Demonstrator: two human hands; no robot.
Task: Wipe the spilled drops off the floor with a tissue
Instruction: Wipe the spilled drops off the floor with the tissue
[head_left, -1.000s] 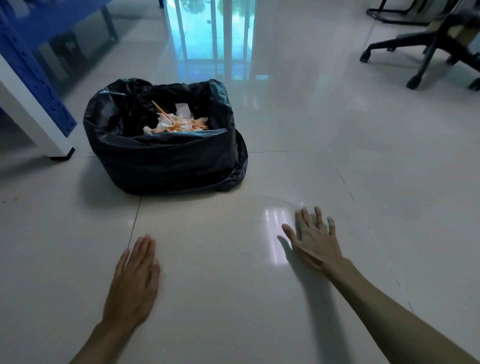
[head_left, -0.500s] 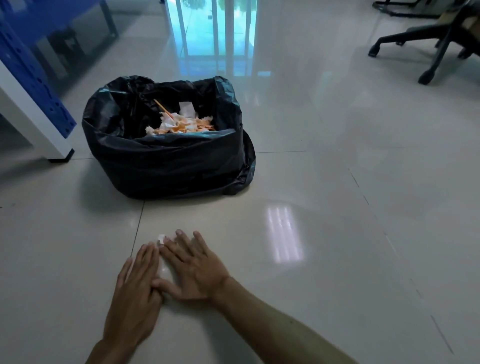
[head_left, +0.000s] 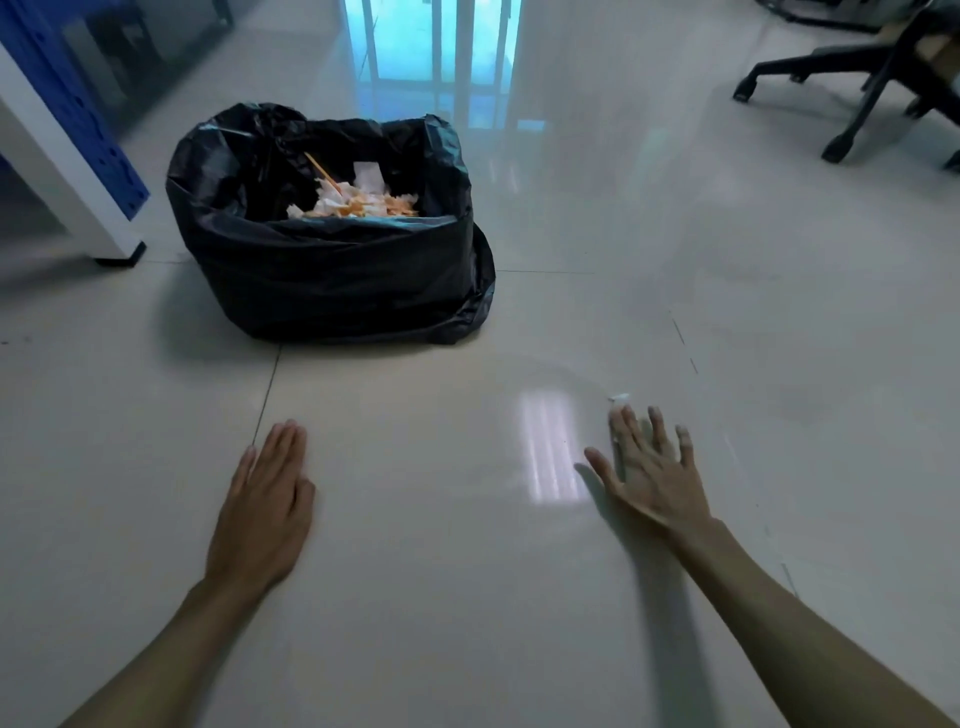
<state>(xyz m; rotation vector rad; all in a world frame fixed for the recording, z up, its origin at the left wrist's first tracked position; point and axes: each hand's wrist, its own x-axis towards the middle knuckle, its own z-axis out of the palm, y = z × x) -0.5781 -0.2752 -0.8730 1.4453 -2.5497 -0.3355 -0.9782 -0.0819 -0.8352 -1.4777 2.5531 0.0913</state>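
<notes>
My right hand lies flat on the glossy tiled floor at the right, fingers spread, pressing a white tissue under it. Only a small white corner of the tissue shows past my fingertips. The hand looks motion-blurred. My left hand rests palm down on the floor at the left, fingers together, with nothing in it. A faint curved wet smear arcs across the tile beyond my right hand. No separate drops are visible.
A bin lined with a black bag, holding white and orange scraps, stands straight ahead. A blue and white table leg is at the far left. An office chair base on castors is at the far right.
My right hand has swept with the tissue from beside my left hand back out to the right. My left hand has stayed planted on the floor.
</notes>
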